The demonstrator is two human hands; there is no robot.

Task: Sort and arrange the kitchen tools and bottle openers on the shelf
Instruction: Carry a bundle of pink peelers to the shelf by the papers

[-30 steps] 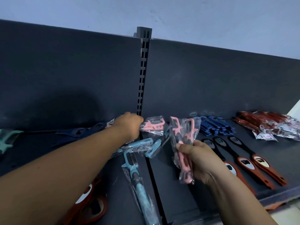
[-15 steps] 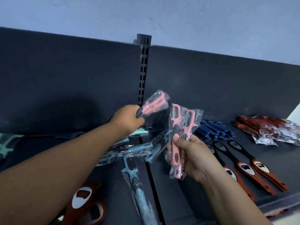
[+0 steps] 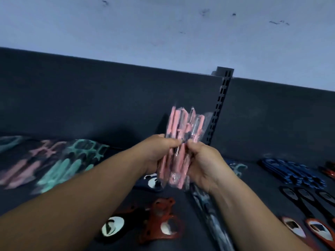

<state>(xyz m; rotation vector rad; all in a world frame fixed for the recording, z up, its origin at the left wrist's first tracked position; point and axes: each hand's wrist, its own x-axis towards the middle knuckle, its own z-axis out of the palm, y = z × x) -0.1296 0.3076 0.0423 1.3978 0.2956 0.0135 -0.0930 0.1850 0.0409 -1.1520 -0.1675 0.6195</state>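
The pink peelers (image 3: 181, 134), each in a clear bag, are bunched upright in a bundle held above the shelf (image 3: 257, 185), in front of its dark back panel (image 3: 108, 105). Both hands grasp the bundle at its middle. The left hand (image 3: 159, 154) curls round it from the left and the right hand (image 3: 204, 165) from the right, thumbs nearly meeting at the front. Both forearms reach up from the lower edge, wrists close together, and the bags' lower ends hang down between the palms.

Around them the shelf is crowded and motion blur smears much of it. At far left lie more pink tools (image 3: 21, 169) beside a row of teal peelers (image 3: 72, 160). Below the hands lie red openers (image 3: 159, 221) with pale round heads, partly hidden by the left forearm. A bluish bagged tool (image 3: 213, 216) lies along the shelf seam under the right wrist, and a teal one (image 3: 239, 168) peeks out behind the right hand. To the right sit a blue pile (image 3: 293, 171) and black-handled openers (image 3: 306, 200) in a row. A slotted post (image 3: 222, 105) rises behind the bundle — the bags overlap its lower part.
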